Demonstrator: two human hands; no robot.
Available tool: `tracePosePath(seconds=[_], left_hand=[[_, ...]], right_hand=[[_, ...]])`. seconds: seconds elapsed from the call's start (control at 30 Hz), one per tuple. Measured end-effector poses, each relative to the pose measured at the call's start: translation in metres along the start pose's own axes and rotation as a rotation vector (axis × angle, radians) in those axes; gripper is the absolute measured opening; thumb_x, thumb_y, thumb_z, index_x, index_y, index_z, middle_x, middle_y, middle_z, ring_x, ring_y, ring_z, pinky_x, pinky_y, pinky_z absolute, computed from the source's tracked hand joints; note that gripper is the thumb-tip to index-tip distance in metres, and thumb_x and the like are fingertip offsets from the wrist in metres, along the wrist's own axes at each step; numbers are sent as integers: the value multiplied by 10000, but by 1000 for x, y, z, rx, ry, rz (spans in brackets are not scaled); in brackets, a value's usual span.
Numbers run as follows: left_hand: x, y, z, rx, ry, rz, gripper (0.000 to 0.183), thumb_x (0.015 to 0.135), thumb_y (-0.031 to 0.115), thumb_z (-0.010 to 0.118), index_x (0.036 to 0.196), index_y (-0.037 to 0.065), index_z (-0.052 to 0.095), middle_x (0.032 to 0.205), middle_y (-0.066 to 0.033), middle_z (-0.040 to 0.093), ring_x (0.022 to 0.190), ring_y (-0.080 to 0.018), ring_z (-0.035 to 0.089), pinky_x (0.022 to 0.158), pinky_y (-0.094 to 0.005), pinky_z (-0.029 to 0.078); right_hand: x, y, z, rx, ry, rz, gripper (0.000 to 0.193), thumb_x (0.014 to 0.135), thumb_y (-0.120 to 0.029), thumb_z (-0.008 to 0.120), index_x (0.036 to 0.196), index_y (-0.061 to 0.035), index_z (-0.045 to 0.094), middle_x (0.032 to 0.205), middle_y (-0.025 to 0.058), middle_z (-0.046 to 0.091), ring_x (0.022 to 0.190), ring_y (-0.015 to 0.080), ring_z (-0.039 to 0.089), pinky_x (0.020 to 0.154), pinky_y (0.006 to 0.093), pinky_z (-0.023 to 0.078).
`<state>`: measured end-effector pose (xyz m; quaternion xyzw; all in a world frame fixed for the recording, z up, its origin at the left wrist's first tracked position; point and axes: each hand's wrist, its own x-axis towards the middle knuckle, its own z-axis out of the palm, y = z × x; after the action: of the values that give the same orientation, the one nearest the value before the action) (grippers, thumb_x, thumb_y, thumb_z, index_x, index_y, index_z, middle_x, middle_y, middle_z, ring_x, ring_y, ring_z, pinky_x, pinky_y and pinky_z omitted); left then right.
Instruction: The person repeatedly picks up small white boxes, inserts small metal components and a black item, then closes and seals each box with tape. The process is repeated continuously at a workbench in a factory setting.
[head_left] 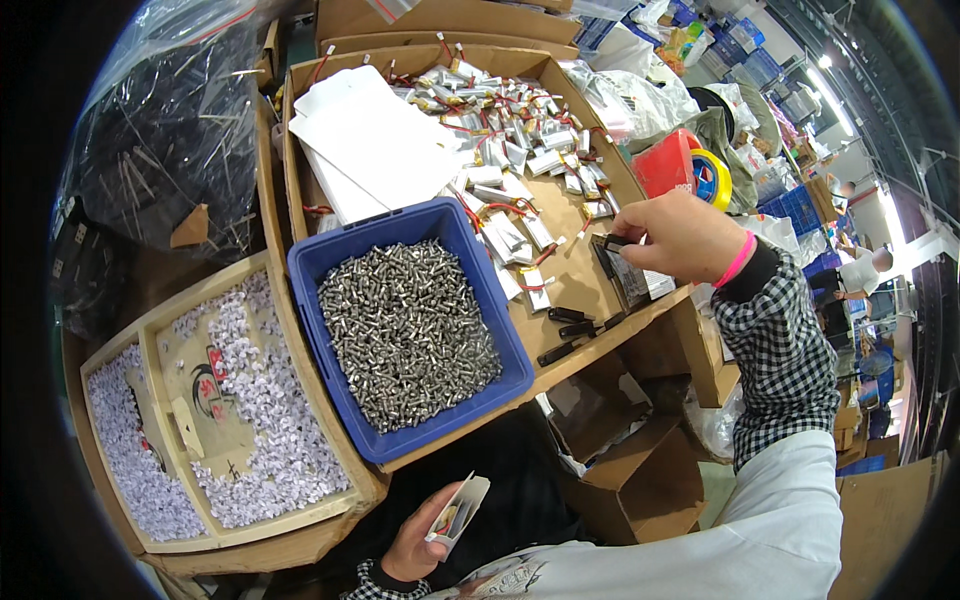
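Low in the view, my left hand (418, 535) is closed around a small open white box (468, 508); some small items show inside it, too small to name. My right hand (680, 238) reaches over the right corner of a shallow cardboard box (575, 285). Its thumb and fingers pinch a small black piece (620, 243), above a clear-and-black packet (630, 280) in that corner. Several slim black pieces (572, 330) lie just left of the packet. Farther back in the cardboard box is a heap of small silver battery cells with red wires (520, 150).
A blue bin (510, 370) of small metal cylinders overlaps the cardboard box. White cards (375, 140) are stacked behind it. At left, a divided wooden tray (180, 430) holds small white pieces. Rolls of tape (712, 178) lie beyond my right hand; open cartons (640, 470) stand below.
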<state>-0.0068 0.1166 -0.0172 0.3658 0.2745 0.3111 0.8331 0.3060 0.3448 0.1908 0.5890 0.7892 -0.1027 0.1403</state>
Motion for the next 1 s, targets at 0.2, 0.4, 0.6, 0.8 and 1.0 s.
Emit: tracePosePath(seconds=[0.2,0.4,0.6,0.8,1.0], left_hand=[[-4,0,1,-5,-12,3,1050,749,711,547,1413,-51,261,1366,-149,407,1257,-212,415,1051,-331,321],[-13,-4,6,-115,9,22,1083,729,714,561,1420,-55,237,1351,-159,415,1244,-219,428,1059,-337,312],[-21,-5,8,-97,7,45,1093,728,713,561,1422,-62,223,1341,-171,420,1239,-232,435,1060,-344,311],[-28,-2,15,-99,41,27,1095,737,713,562,1420,-70,218,1340,-183,422,1237,-236,437,1060,-348,313],[-28,-2,24,-240,156,107,1105,647,731,643,1378,-31,316,1240,-191,513,1118,-259,536,977,-388,422]], right_hand=[[12,-17,36,-282,-75,91,188,746,-140,594,850,9,646,801,195,657,810,366,640,753,440,512],[13,-19,32,-60,12,-26,243,772,-176,598,959,-24,628,809,195,657,797,364,638,743,433,511],[2,-12,24,-279,124,-354,157,771,-159,601,910,-103,647,804,85,636,756,264,631,663,367,518],[7,0,34,-433,200,-727,144,765,-87,568,905,-109,593,950,37,545,874,215,587,669,324,528],[11,9,34,-464,107,-795,267,788,-94,552,1051,-123,588,1089,39,537,939,199,601,685,307,538]])
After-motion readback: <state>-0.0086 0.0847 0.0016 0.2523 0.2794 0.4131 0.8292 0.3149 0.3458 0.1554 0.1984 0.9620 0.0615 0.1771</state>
